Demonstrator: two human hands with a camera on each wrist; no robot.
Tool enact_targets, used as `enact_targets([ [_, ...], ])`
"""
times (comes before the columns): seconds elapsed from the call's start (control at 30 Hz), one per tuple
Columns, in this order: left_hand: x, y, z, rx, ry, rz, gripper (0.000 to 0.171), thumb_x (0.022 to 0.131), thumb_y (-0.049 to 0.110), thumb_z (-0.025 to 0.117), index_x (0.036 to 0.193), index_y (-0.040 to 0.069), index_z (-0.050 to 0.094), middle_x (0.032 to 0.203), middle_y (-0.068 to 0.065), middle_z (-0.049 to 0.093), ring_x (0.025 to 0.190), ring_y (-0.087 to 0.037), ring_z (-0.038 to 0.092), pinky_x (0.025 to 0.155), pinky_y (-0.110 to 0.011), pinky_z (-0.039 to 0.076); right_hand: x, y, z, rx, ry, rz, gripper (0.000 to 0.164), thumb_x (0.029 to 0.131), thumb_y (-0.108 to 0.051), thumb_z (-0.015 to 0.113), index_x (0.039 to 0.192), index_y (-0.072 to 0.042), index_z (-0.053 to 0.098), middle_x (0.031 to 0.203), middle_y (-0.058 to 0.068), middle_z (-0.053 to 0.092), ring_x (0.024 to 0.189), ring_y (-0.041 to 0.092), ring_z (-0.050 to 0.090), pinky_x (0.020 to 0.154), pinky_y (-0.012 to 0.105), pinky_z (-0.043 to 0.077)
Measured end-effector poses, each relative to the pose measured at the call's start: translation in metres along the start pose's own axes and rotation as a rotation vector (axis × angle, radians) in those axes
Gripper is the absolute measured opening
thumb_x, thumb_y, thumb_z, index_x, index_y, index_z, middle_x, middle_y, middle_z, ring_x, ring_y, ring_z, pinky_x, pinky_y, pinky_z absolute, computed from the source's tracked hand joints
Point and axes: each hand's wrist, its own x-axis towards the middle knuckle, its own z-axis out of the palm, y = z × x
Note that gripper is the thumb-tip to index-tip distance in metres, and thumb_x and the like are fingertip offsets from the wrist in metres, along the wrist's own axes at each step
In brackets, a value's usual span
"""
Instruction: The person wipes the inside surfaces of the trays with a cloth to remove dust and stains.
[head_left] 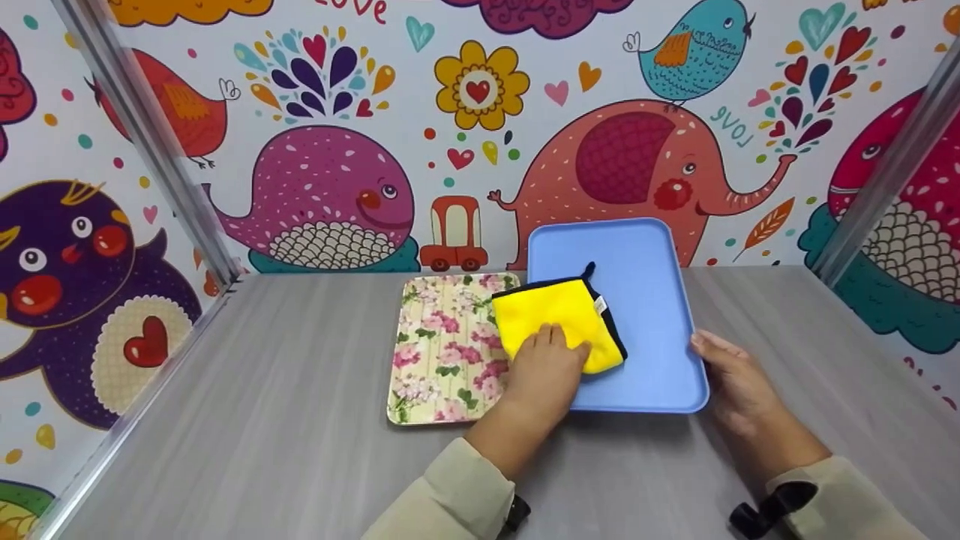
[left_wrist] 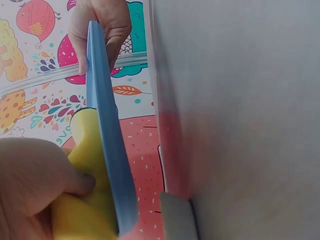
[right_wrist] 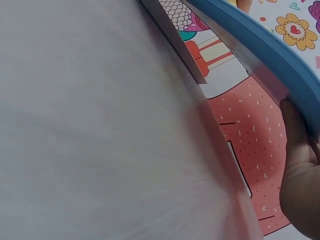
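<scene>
A blue tray (head_left: 652,315) is held up above the table in the head view, its inside facing me. My right hand (head_left: 742,386) grips its right edge, thumb on the rim and the other fingers behind; the right wrist view shows this right hand (right_wrist: 302,185) at the tray's rim (right_wrist: 280,60). Against the tray's left part lies a folded yellow cleaning cloth (head_left: 555,304) with black edging, a hanging loop and a white label. My left hand (head_left: 547,375) presses on the cloth with fingers extended. In the left wrist view the cloth (left_wrist: 85,215) bunches beneath the left thumb (left_wrist: 75,182).
A flower-patterned tray (head_left: 442,360) lies on the grey table (head_left: 300,420) to the left, partly covered by the cloth and left hand. Behind stands a wall (head_left: 480,157) with cartoon animals, and metal posts (head_left: 161,142) rise at both sides.
</scene>
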Motion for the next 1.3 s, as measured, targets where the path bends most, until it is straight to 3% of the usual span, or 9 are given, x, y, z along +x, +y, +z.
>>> enact_targets([
  [0.4, -0.003, 0.012, 0.002, -0.018, 0.076, -0.04, 0.055, 0.096, 0.029, 0.075, 0.148, 0.033, 0.059, 0.146, -0.012, 0.062, 0.138, -0.027, 0.058, 0.113, -0.037, 0.05, -0.002, 0.0, 0.006, 0.01, 0.004, 0.013, 0.032, 0.109, -0.02, 0.054, 0.095, -0.03, 0.08, 0.091, -0.009, 0.077, 0.083, 0.006, 0.07, 0.076, 0.024, 0.059],
  [0.7, 0.0, 0.024, -0.002, -0.035, 0.061, -0.045, 0.06, 0.094, 0.03, 0.077, 0.15, 0.033, 0.056, 0.147, -0.012, 0.061, 0.14, -0.026, 0.056, 0.113, -0.036, 0.051, -0.003, -0.001, 0.008, 0.01, -0.001, 0.026, 0.03, 0.109, -0.022, 0.054, 0.095, -0.03, 0.079, 0.094, -0.01, 0.076, 0.086, 0.006, 0.068, 0.078, 0.023, 0.058],
  [1.3, -0.007, 0.045, -0.005, -0.09, 0.07, 0.092, 0.06, 0.095, 0.033, 0.075, 0.151, 0.039, 0.053, 0.152, -0.003, 0.058, 0.145, -0.018, 0.052, 0.116, -0.031, 0.047, -0.007, -0.004, 0.014, 0.017, 0.017, 0.077, 0.028, 0.107, -0.028, 0.058, 0.092, -0.031, 0.082, 0.093, -0.013, 0.075, 0.087, 0.004, 0.065, 0.083, 0.017, 0.058],
])
